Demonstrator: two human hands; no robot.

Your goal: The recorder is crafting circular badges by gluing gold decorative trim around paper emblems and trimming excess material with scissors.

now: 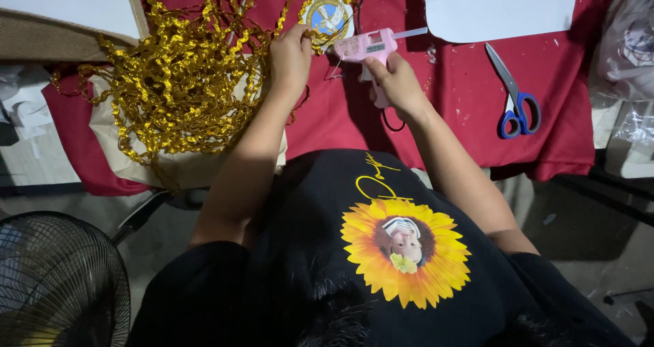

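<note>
My right hand [395,81] grips a pink hot glue gun [368,47] with a clear glue stick poking out of its back, its nozzle aimed left. My left hand [291,55] holds a round emblem [327,16], blue and white in the middle and edged with gold trim, right at the nozzle. Both hands work over a red cloth [449,108] covering the table. A big tangled heap of gold ribbon trim [177,74] lies just left of my left hand, and a strand of it runs up to the emblem.
Blue-handled scissors [514,98] lie on the red cloth to the right. A white board [501,6] sits at the top right, and another white sheet [68,3] at the top left. A black fan [58,279] stands on the floor at lower left. Clear plastic bags [630,54] are at the right edge.
</note>
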